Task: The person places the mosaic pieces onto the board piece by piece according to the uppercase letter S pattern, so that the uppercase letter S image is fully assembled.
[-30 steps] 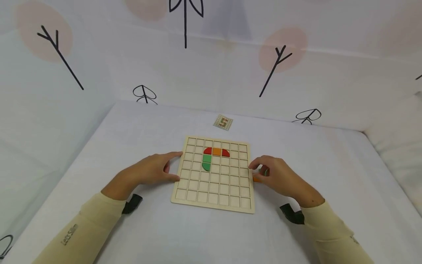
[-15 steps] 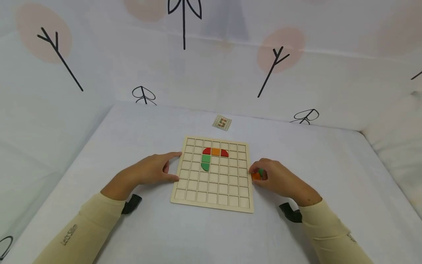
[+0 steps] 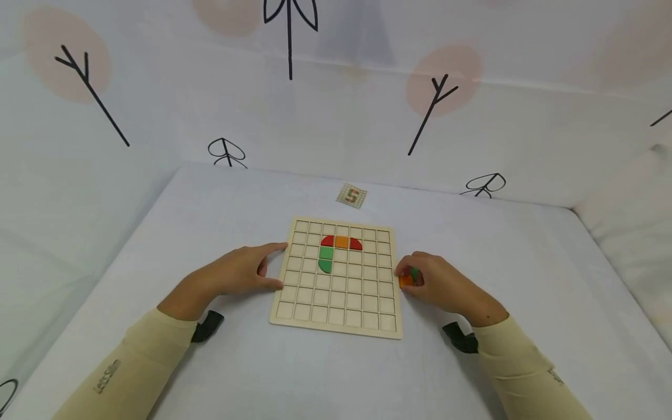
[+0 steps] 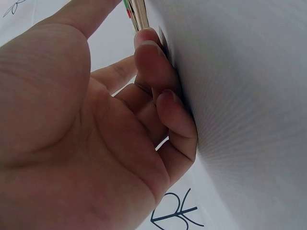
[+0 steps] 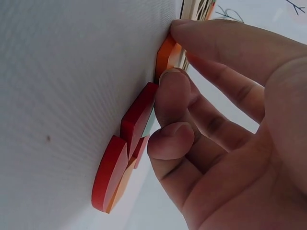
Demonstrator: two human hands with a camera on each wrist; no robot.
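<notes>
1. White-covered desk point(image 3: 294, 379), backed by a white sheet point(image 3: 341, 122) with plant drawings.
2. Lying mid-desk: one gridded board point(image 3: 336, 299), bearing two red pieces point(image 3: 327, 241), one orange square point(image 3: 342, 242) and two green pieces point(image 3: 326, 253).
3. Beyond it: one small patterned card point(image 3: 352, 196).
4. At the left hand point(image 3: 240, 271): thumb and index finger spread wide, touching the board's left edge.
5. At the right hand point(image 3: 438, 283): fingers curled round one loose orange piece point(image 3: 406, 282), just beside the board's right edge; too hidden to tell how firmly.
6. Next to those fingers: at least two loose red pieces point(image 5: 108, 172).
</notes>
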